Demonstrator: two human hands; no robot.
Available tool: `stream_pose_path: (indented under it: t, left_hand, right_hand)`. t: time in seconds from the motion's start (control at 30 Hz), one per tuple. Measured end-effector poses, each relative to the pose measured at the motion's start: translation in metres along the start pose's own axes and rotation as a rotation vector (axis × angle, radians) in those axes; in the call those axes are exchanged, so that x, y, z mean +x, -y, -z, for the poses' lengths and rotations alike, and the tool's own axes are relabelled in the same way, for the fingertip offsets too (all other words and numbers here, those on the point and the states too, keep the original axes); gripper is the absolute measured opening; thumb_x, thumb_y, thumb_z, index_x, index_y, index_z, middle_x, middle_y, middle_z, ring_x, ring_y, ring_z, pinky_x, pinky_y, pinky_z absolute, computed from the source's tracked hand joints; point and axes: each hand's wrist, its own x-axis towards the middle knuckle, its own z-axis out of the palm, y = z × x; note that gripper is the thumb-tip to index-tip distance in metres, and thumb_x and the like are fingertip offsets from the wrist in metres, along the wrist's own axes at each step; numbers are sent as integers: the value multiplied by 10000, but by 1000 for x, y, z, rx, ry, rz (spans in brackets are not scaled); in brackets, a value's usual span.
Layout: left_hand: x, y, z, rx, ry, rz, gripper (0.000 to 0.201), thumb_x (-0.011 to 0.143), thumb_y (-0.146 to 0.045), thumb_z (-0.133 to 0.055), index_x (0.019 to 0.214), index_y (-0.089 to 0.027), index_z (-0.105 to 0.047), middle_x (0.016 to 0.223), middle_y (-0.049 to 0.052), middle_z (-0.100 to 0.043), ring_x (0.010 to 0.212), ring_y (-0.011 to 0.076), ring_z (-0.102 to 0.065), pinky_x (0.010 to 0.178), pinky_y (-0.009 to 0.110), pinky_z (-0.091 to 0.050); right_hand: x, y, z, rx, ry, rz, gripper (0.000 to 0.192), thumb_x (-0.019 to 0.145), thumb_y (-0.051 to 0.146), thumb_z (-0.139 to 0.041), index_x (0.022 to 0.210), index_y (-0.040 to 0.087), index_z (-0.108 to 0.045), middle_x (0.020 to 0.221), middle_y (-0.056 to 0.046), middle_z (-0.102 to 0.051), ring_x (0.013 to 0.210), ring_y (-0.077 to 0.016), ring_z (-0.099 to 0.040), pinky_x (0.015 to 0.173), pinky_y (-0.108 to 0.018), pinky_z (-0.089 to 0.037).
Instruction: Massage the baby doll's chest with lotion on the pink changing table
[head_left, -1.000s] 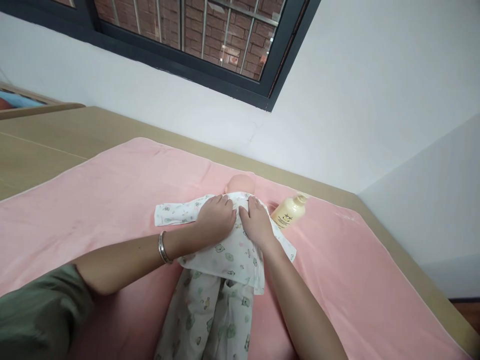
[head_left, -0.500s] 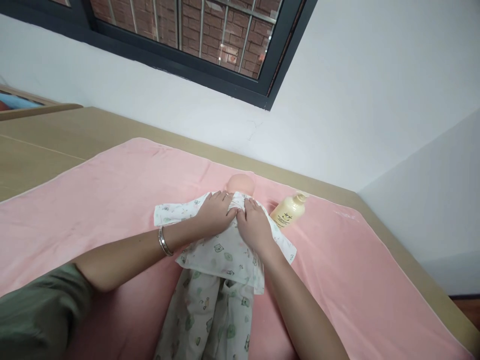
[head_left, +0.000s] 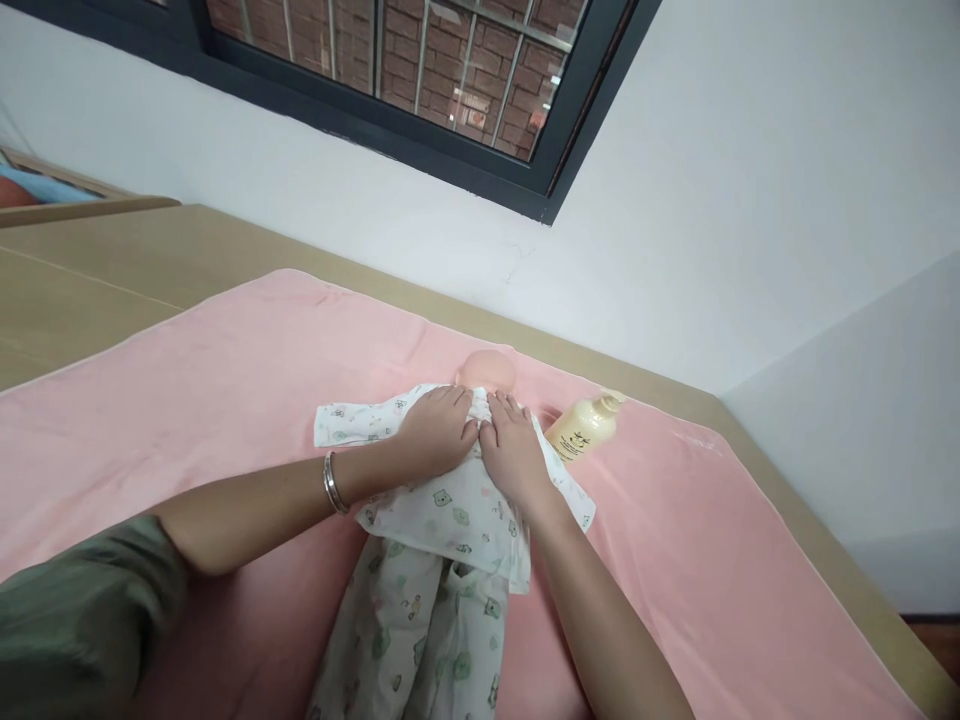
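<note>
A baby doll lies on its back with its round, skin-coloured head (head_left: 487,370) at the far end. It wears a white shirt (head_left: 442,515) printed with small green animals and matching trousers (head_left: 405,620). My left hand (head_left: 436,430) rests on the left side of the shirt's chest, fingers stretched toward the head. On the right side of the chest, my right hand (head_left: 516,450) lies in the same way. The thumbs almost meet over the middle of the shirt. Both palms are hidden against the cloth.
Right of the doll, a pale yellow lotion bottle (head_left: 585,425) lies tilted near its shoulder. Everything rests on a pink blanket (head_left: 675,560) spread over a tan mat (head_left: 247,235). Behind stand a white wall (head_left: 637,270) and a dark-framed window (head_left: 420,125).
The view has shifted slightly, moving the scene a little to the right. Both hands stay on the shirt's chest, and the doll and bottle keep their places.
</note>
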Motion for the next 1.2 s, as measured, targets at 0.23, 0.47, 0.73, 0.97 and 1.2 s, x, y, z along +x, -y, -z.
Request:
stream_pose_path:
  t: [0.23, 0.47, 0.73, 0.97, 1.2]
  left_hand:
    - [8, 9, 0, -70, 55, 69, 410, 926, -262, -458, 1284, -127, -607, 1284, 155, -698, 1203, 305, -637, 1053, 451, -499]
    - [-4, -3, 3, 40, 50, -6, 339, 983, -229, -371, 1152, -110, -639, 1031, 173, -708, 992, 331, -650, 918, 494, -510]
    - [-11, -12, 1, 73, 8, 1, 390, 1003, -222, -351, 1252, -73, -611, 1280, 217, -657, 1219, 346, -581, 1052, 504, -449]
    - [6, 12, -3, -61, 99, 58, 320, 973, -266, -390, 1168, -162, -622, 1230, 148, -681, 1131, 315, -607, 1003, 509, -467]
    - [-14, -15, 13, 90, 36, -26, 372, 1012, -270, -352, 1178, -85, -629, 1102, 205, -672, 1031, 350, -608, 915, 501, -479]
  right_hand:
    - [-11, 17, 1, -147, -38, 5, 486, 1056, 211, -314, 1444, 36, -547, 1497, -205, -543, 1435, -307, -463, 1254, -506, -204]
    - [0, 4, -1, 7, -13, -116, 568, 1058, 307, -329, 1547, 33, -422, 1607, -186, -407, 1527, -299, -329, 1251, -512, -225]
    - [4, 2, 0, -44, 9, -124, 554, 1072, 349, -326, 1507, 31, -455, 1581, -206, -440, 1498, -333, -364, 1230, -503, -259]
    - [-17, 23, 3, -153, -36, -58, 422, 1064, 256, -320, 1294, 69, -621, 1415, -218, -594, 1346, -315, -520, 1190, -448, -324]
    - [4, 0, 4, -49, -28, -126, 409, 1073, 349, -346, 1239, 119, -641, 1368, -192, -636, 1339, -321, -534, 1113, -456, -372]
